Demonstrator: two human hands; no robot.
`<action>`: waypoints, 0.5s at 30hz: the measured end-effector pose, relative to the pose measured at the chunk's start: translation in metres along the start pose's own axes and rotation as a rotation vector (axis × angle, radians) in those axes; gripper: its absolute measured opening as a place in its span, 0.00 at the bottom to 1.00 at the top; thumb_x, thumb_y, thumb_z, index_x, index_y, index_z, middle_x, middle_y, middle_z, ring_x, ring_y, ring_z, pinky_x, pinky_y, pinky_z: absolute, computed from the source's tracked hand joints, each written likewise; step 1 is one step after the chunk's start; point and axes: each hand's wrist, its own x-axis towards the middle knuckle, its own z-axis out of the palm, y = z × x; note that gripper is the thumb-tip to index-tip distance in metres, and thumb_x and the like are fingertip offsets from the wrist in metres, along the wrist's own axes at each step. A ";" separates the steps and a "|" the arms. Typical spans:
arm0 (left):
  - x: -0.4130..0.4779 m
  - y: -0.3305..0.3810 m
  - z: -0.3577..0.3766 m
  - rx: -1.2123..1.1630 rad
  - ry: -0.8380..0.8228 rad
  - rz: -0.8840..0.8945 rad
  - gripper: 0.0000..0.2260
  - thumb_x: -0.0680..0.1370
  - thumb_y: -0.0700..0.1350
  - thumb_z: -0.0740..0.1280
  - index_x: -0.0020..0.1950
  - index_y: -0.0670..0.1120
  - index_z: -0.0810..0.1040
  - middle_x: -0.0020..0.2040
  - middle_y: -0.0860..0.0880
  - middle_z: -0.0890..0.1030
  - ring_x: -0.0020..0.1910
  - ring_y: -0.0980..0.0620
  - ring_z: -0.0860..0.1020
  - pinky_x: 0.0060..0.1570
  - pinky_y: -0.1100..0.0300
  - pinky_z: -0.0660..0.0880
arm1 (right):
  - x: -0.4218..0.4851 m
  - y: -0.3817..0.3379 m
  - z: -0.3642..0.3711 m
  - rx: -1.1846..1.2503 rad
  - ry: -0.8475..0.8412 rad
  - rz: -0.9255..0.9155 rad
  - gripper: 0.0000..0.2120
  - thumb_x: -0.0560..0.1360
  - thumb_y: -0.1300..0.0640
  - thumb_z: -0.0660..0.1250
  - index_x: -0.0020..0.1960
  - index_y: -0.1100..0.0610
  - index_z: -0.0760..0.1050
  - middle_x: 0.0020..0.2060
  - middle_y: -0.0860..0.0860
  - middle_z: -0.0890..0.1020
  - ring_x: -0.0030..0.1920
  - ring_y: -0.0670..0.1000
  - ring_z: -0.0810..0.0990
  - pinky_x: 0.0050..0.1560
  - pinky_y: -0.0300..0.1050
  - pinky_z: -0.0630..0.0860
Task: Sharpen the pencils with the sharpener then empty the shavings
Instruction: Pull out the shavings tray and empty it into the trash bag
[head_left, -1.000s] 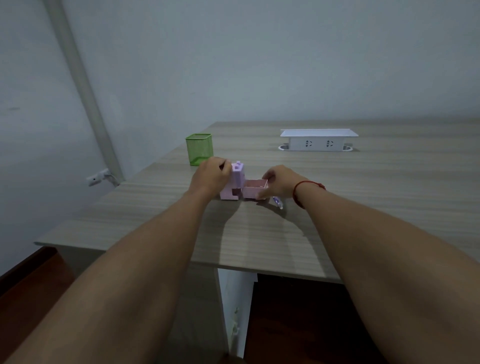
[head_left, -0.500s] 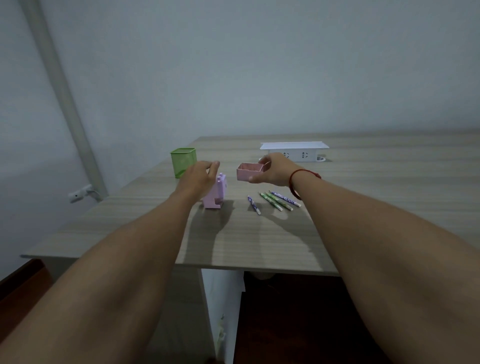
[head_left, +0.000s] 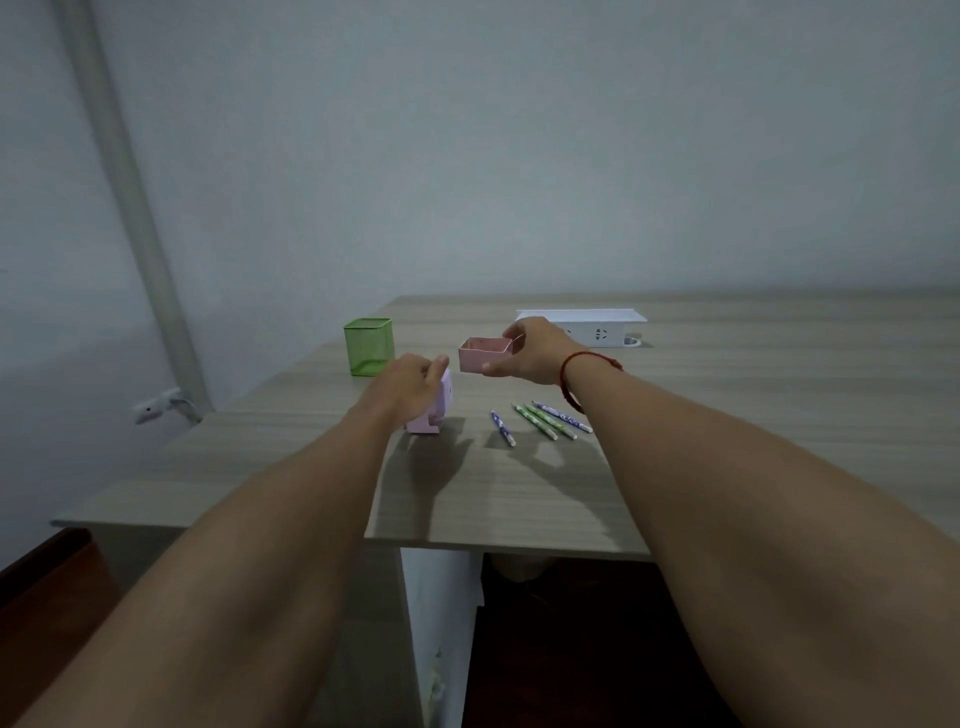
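**Q:** What is shown in the head view?

**A:** A pale wood-grain bench (head_left: 779, 415) is seen past two bare forearms. A pink sharpener (head_left: 435, 415) is stood upright toward the bench's left edge. It is gripped from above by the left hand (head_left: 410, 384), whose fingers are curled over its top. It is judged to be steadied this way so that it cannot tip or slide.

**Q:** And the other hand?

**A:** A pink shavings drawer (head_left: 485, 355) is held in the air by the right hand (head_left: 535, 351), apart from the sharpener and a little to its right. The drawer is pinched at its right end, with the thumb set low on the near wall and the other fingers hooked over the far rim. The open top is held level, presumably so that nothing is spilled. What lies inside cannot be made out.

**Q:** Where are the pencils?

**A:** Four patterned pencils (head_left: 545, 421) are laid flat toward the middle of the bench, nearer the front edge than the drawer. Three lie together and one lies slightly apart on the left. Their tips are too small to judge.

**Q:** What else is there?

**A:** A green mesh pen holder (head_left: 368, 345) is placed near the far left corner. A white socket block (head_left: 597, 327) is set toward the far edge, behind the right hand. A red cord (head_left: 569, 374) is worn on the right wrist.

**Q:** Which step is this?

**A:** The emptying step is judged to be in hand. No bin is seen, so where the shavings are to be tipped cannot be told.
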 end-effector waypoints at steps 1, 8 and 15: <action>0.000 0.000 -0.001 -0.015 -0.005 0.005 0.23 0.82 0.56 0.54 0.32 0.46 0.72 0.33 0.47 0.75 0.36 0.46 0.72 0.36 0.59 0.64 | 0.001 -0.001 0.001 -0.006 -0.002 0.000 0.33 0.70 0.50 0.75 0.70 0.61 0.69 0.63 0.54 0.77 0.62 0.54 0.76 0.59 0.44 0.72; -0.017 0.001 -0.018 -0.040 -0.001 0.083 0.19 0.79 0.45 0.62 0.68 0.42 0.73 0.68 0.45 0.75 0.68 0.47 0.72 0.67 0.55 0.69 | -0.003 -0.013 0.008 -0.021 -0.013 -0.007 0.32 0.72 0.53 0.74 0.71 0.61 0.68 0.63 0.55 0.76 0.61 0.56 0.78 0.61 0.47 0.74; -0.035 0.012 -0.047 -0.094 0.104 0.142 0.10 0.75 0.41 0.63 0.49 0.39 0.82 0.40 0.47 0.78 0.43 0.48 0.75 0.39 0.59 0.71 | -0.020 -0.044 0.025 0.047 0.001 -0.081 0.25 0.73 0.54 0.73 0.64 0.65 0.72 0.61 0.59 0.77 0.50 0.56 0.78 0.57 0.50 0.76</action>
